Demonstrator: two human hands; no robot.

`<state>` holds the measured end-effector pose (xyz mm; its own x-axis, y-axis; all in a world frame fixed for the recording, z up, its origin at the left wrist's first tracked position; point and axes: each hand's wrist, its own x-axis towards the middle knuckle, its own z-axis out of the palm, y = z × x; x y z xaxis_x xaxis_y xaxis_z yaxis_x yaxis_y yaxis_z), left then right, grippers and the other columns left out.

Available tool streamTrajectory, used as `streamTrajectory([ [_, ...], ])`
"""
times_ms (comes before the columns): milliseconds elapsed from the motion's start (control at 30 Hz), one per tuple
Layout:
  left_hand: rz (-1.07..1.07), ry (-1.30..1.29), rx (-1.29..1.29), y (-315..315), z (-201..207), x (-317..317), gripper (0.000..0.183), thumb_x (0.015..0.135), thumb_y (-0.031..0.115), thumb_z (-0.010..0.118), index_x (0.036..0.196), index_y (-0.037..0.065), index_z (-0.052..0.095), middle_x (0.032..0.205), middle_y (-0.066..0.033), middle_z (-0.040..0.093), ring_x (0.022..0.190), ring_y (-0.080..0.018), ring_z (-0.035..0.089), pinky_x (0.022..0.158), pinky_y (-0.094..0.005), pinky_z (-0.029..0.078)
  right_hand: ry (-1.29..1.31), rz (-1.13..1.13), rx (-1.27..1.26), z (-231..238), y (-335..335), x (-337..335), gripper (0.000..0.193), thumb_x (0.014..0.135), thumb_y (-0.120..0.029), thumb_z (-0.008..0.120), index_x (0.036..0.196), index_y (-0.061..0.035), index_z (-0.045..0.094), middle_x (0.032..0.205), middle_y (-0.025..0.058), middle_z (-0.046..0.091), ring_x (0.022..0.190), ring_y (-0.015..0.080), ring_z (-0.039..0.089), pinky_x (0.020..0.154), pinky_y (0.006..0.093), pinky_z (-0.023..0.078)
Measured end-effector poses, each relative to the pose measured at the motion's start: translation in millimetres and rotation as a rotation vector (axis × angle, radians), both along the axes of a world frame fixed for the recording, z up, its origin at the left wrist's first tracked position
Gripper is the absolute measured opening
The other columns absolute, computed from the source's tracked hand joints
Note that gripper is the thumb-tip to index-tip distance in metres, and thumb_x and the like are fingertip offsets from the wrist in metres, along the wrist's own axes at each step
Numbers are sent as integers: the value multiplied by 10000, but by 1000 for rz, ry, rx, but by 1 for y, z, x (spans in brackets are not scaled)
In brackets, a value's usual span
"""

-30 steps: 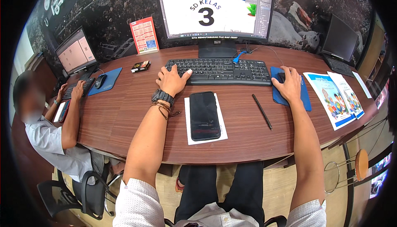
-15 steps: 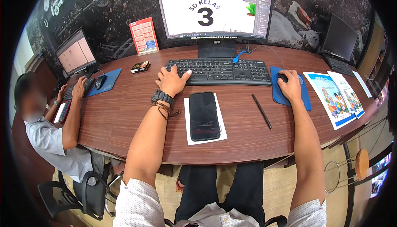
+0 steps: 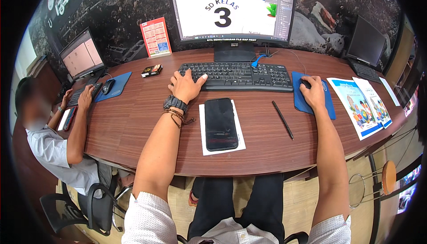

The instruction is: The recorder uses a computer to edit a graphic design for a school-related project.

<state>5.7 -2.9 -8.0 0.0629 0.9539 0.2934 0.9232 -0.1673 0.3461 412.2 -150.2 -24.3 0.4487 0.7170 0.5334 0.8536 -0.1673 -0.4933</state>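
1. White short sleeves (image 3: 149, 219) with a fine pattern of small dark dots.
2. Chunky black wristwatch (image 3: 175, 103) on the left wrist.
3. Dark brown bracelets (image 3: 177, 117) just beside it, toward the elbow.
4. Black trousers (image 3: 212, 202) below the worktop (image 3: 267, 159)'s near edge.
5. Footwear (image 3: 192, 199), seemingly reddish, mostly hidden.

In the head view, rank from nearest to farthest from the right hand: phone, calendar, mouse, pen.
1. Mouse, under the right hand
2. Pen, to the hand's left
3. Phone, farther left
4. Calendar, far left, toward the back
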Motion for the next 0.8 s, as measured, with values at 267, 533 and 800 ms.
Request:
streamTrajectory([
  [267,5,15,-1,1,0,0,847,869,705,530,1421,63,491,1416,-291,386,1324,-463,353,1074,-616,284,-16,9,17,-2,1,3,351,808,-226,662,1127,-92,719,1236,166,574,1154,355,574,983,416,468],
  [533,7,11,-2,-1,1,0,849,869,699,535,1421,56,489,1419,-292,386,1328,-462,351,1078,-618,277,-122,-64,-17,9,-3,-18,519,803,-368,707,1253,-117,640,1316,173,514,1239,366,494,1050,467,392],
  [800,-2,-1,-19,-1,2,1,849,871,693,541,1429,56,477,1425,-293,380,1339,-459,341,1085,-621,267,-231,-83,-71,9,0,-16,703,753,-485,742,1329,-119,575,1344,172,489,1293,347,431,1103,504,287],
])
